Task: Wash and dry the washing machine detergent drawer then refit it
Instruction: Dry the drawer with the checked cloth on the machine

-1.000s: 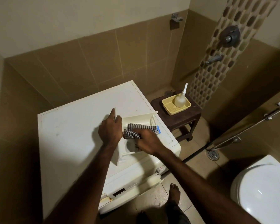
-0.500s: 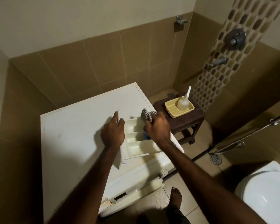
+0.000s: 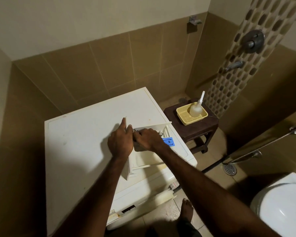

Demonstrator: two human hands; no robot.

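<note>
The white detergent drawer (image 3: 144, 164) lies on top of the white washing machine (image 3: 79, 142), near its front right corner. A blue insert (image 3: 168, 141) shows at the drawer's right side. My left hand (image 3: 120, 142) holds the drawer's left wall, thumb up along the front panel. My right hand (image 3: 148, 138) is inside the drawer at its far left, fingers curled on a striped cloth (image 3: 136, 131) that is mostly hidden under the hand. Both hands touch each other.
A dark stool (image 3: 191, 129) to the right of the machine carries a yellow basket (image 3: 184, 119) with a squeeze bottle (image 3: 196, 109). On the right are a toilet (image 3: 280, 207), a floor drain (image 3: 229, 169), a hose sprayer (image 3: 263, 144) and wall taps (image 3: 253, 41). My bare foot (image 3: 186, 208) stands beside the machine.
My right hand with the cloth swept from the drawer's far right end to its left side, next to my left hand. The blue insert came into view. My left hand stayed put.
</note>
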